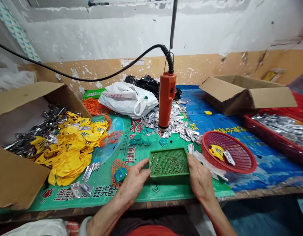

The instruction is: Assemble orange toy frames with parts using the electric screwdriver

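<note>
Both my hands grip a small green plastic tray (169, 179) near the table's front edge. My left hand (134, 179) has thumb and fingers closed on its left side. My right hand (200, 175) clasps the right side, with some fingers hidden behind the wall. Inside the tray, many tiny metal pieces that look like screws (172, 162) lie over and in a grid of holes. Above and behind it hangs an orange electric screwdriver (166, 98), tip down. Teal plastic parts (140, 140) lie just beyond the tray.
Yellow plastic parts (70, 157) spill from a cardboard box (18, 177) at left. Silver packets (174, 118) and a white bag (128, 98) lie behind. At right are a red basket (240, 144), a red tray (264, 129) of silver pieces and an open carton (240, 98).
</note>
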Demonstrator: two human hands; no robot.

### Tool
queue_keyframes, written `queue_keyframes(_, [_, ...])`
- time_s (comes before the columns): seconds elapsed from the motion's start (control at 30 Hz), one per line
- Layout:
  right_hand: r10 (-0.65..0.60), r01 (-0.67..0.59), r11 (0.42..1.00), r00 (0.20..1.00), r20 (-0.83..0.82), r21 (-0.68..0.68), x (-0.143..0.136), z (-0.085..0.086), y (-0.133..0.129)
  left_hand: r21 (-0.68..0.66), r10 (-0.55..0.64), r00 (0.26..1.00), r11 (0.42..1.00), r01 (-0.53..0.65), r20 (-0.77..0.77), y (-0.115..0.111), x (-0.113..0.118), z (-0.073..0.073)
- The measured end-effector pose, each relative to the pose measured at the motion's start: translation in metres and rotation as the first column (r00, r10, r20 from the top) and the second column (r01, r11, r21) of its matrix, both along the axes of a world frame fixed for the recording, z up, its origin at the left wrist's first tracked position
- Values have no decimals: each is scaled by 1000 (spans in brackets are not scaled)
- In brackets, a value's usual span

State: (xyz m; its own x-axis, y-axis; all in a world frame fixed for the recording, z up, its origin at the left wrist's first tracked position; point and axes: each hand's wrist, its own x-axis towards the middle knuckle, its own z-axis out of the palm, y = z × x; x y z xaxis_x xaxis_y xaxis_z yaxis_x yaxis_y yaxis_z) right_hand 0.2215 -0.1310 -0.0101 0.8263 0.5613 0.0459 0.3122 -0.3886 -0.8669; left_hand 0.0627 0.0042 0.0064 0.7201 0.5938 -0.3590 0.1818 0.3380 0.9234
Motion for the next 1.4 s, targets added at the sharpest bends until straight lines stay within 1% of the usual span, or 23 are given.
queue_keyframes(0.07, [-12, 12, 1000, 1000, 22, 2, -1, 0, -2, -3, 18, 1000, 1000, -18, 17, -2, 1, 3])
queue_keyframes(0.17, [-13, 12, 1000, 1000, 9, 19, 0, -4, -3, 34, -43, 999, 998, 43, -10, -2, 3, 10])
queue_keyframes(0.23, [20, -20, 999, 1000, -4, 36, 4, -9, -1, 89, -50, 998, 995, 52, -31, 1, 5, 15])
queue_keyframes(0.3, [42, -42, 998, 999, 3, 51, 8, -15, 1, 138, -30, 999, 990, 33, -25, 3, 7, 20])
queue_keyframes(0.37, [31, -31, 998, 1000, -4, 47, 8, -19, -1, 147, -65, 997, 987, 68, -30, 5, 7, 24])
queue_keyframes(0.43, [28, -28, 1000, 999, -40, 5, 7, -21, -5, 182, -93, 990, 977, 111, -102, 5, 5, 30])
queue_keyframes(0.5, [54, -56, 998, 997, -60, -28, 6, -19, -7, 268, -46, 982, 959, 95, -184, 4, 5, 37])
queue_keyframes(0.53, [73, -75, 997, 996, -53, -25, 7, -17, -7, 284, -30, 981, 955, 85, -193, 5, 6, 41])
queue_keyframes(0.6, [100, -101, 995, 994, -37, -8, 9, -13, -4, 309, 1, 984, 950, 54, -177, 6, 8, 48])
queue_keyframes(0.67, [80, -80, 997, 996, -37, 4, 10, -10, -1, 314, 11, 989, 949, 36, -148, 8, 9, 51])
queue_keyframes(0.77, [15, -15, 1000, 999, -52, 1, 10, -8, -1, 223, -49, 993, 972, 72, -104, 9, 6, 46])
queue_keyframes(0.8, [14, -14, 1000, 998, -54, -1, 9, -8, -2, 193, -59, 994, 978, 75, -90, 9, 5, 43])
queue_keyframes(0.9, [28, -28, 1000, 998, -57, -7, 6, -7, -7, 142, -46, 997, 988, 55, -66, 7, 0, 34])
queue_keyframes(1.0, [-39, 37, 998, 997, -59, -41, 1, -2, -7, 71, -75, 997, 995, 76, -22, 6, -2, 26])
queue_keyframes(1.07, [-25, 23, 998, 999, -30, -67, -1, 3, -3, 6, -77, 997, 997, 77, 29, 6, 1, 20])
queue_keyframes(1.13, [7, -6, 997, 1000, 11, -71, -3, 8, 2, -38, -31, 997, 999, 34, 69, 6, 3, 16])
queue_keyframes(1.2, [-15, 16, 998, 999, 28, -56, -3, 9, 4, -56, -11, 997, 998, 15, 79, 6, 4, 13])
queue_keyframes(1.27, [-42, 41, 998, 999, -1, -43, -2, 5, 5, -44, -32, 997, 998, 35, 71, 7, 3, 14])
queue_keyframes(1.33, [-21, 20, 999, 999, -31, -32, 1, -2, 6, 4, -41, 997, 999, 41, 61, 9, 1, 15])
queue_keyframes(1.4, [16, -16, 1000, 1000, -22, -8, 3, -9, 7, 48, -7, 999, 999, 4, 48, 12, 0, 16])
